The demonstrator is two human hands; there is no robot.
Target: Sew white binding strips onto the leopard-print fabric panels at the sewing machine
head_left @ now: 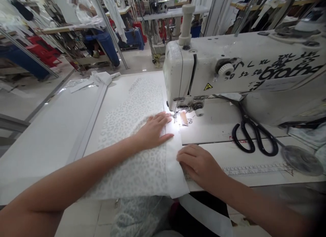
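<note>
The leopard-print fabric is being pressed flat on the table up to the needle of the sewing machine by the left hand and right hand, both open and apart, while how much of its white band is sewn cannot be told.

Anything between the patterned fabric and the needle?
Nothing visible. The patterned fabric runs up close to the needle; the left hand lies flat on it, just short, and the right hand rests near its white edge.
</note>
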